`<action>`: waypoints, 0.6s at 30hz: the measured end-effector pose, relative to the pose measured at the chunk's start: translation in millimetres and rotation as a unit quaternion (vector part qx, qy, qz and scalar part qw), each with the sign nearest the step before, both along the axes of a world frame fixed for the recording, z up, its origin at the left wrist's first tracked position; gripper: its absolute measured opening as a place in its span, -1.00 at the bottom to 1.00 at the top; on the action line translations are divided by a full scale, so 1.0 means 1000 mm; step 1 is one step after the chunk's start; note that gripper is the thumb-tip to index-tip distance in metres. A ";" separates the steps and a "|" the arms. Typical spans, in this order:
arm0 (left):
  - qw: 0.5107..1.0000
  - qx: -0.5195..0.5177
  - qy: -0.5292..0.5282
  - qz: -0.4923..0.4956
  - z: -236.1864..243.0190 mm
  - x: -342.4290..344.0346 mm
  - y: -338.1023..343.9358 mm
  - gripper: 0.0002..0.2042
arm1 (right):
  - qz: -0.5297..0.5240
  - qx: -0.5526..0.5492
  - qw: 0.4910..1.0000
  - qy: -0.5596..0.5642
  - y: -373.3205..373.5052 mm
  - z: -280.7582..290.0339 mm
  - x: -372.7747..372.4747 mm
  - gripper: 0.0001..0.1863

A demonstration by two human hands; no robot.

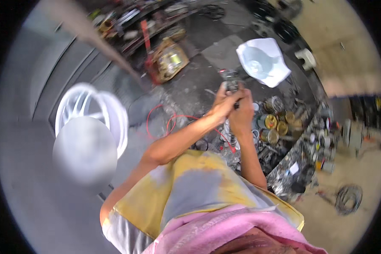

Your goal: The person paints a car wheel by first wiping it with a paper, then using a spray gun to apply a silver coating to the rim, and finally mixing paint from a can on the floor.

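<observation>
Out in front of me, both hands come together around a small dark metal tool (231,86); its exact kind is hard to make out. My left hand (220,106) is closed around its left side, with the fingers partly hidden. From the right, my right hand (244,108) wraps the same tool, and a dark part shows between the two hands. A thin red hose (183,116) loops over the floor to the left and below my hands.
White spoked wheel-like parts (81,99) stand at the left. A white sheet-like piece (264,55) lies ahead right. Several paint cans (269,122) crowd the right side by a cluttered ledge (283,167). A brown bag (170,61) sits ahead left, below loaded shelves (135,34).
</observation>
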State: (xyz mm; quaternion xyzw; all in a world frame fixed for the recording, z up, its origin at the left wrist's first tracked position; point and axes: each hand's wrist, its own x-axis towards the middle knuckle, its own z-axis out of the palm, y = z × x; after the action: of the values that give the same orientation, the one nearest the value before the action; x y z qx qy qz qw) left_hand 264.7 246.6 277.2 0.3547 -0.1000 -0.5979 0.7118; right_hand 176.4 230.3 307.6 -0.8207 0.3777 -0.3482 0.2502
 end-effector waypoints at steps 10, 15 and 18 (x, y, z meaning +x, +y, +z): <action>0.965 0.015 -0.100 0.241 0.066 -0.039 0.137 -0.31 | 0.195 -0.019 0.980 -0.020 0.096 0.042 -0.003 -0.57; 0.957 -0.019 -0.111 0.267 0.078 -0.052 0.197 -0.24 | 0.286 0.034 0.957 -0.040 0.145 0.076 -0.006 -0.57; 0.947 -0.014 -0.167 0.274 0.094 -0.049 0.236 -0.24 | 0.334 0.081 0.938 -0.050 0.163 0.091 -0.004 -0.56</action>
State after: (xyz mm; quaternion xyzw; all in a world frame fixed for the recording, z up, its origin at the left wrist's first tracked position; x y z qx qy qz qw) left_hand 215.7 483.0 371.7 0.4531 -0.1242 -0.3104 0.8264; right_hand 171.9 393.5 398.7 -0.8580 0.0953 -0.2536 0.4364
